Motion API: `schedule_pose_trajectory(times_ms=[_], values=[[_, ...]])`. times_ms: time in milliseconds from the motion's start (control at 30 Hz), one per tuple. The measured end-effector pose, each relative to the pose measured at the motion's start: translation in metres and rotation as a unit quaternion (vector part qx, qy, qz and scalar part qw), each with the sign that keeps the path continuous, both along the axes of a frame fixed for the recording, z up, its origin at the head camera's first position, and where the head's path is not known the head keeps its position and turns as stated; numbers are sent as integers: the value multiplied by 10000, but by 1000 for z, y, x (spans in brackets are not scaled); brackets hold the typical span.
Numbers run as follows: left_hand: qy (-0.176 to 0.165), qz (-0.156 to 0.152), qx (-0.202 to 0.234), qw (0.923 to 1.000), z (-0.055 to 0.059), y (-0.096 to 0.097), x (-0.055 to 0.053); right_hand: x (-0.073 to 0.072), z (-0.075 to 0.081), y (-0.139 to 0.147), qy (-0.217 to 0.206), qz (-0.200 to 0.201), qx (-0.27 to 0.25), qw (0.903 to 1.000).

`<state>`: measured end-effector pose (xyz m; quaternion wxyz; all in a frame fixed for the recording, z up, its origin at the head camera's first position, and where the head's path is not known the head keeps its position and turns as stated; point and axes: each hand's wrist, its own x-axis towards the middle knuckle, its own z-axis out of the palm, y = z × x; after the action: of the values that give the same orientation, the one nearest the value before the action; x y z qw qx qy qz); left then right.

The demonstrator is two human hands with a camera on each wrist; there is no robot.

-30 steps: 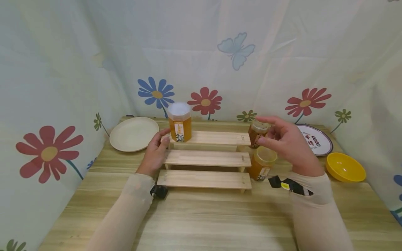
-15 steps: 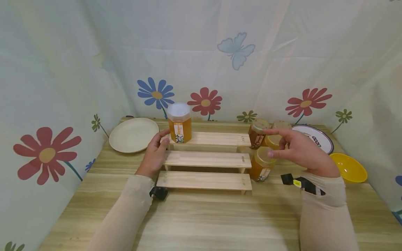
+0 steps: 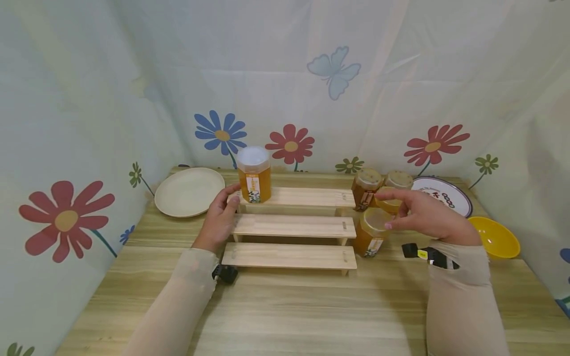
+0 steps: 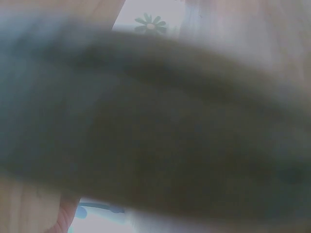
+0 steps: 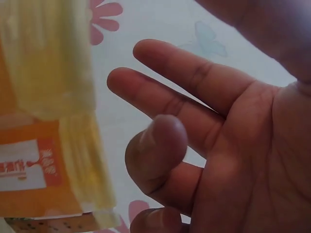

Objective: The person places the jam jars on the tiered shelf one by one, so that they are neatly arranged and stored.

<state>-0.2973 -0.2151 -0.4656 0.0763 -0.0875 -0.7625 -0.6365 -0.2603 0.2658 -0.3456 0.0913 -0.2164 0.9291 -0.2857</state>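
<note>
We have our left hand (image 3: 217, 220) at one end of the wooden steps (image 3: 294, 226), but we can't tell if it grips. By its fingertips, a big orange jar (image 3: 256, 180) stands on the top step. Our right hand (image 3: 427, 212) is loosely open, holding nothing. The front jar (image 3: 367, 240) is just beside its thumb; the dark jar (image 3: 361, 193) is past its fingers.
</note>
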Motion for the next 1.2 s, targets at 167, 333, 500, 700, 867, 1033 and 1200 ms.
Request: schedule_pose_trajectory(times_ms=[167, 333, 500, 700, 867, 1033, 1200], values=[[0, -12, 25, 10000, 4, 1, 4, -7, -8, 4, -249, 86, 23, 9996], [-21, 20, -3, 10000, 5, 1, 3, -10, -11, 4, -258, 353, 46, 9990], [-10, 49, -13, 10000, 3, 1, 2, -12, -12, 1, -289, 441, 112, 9985], [-44, 46, 31, 10000, 3, 2, 2, -13, -15, -4, -395, 338, 295, 9982], [-14, 50, 37, 10000, 3, 2, 2, -14, -16, -8, -392, 331, 418, 9978], [4, 61, 16, 10000, 4, 2, 2, -15, -16, -10, -357, 327, 552, 9973], [-24, 72, -46, 10000, 5, 2, 2, -16, -16, -11, -259, 331, 568, 9975]])
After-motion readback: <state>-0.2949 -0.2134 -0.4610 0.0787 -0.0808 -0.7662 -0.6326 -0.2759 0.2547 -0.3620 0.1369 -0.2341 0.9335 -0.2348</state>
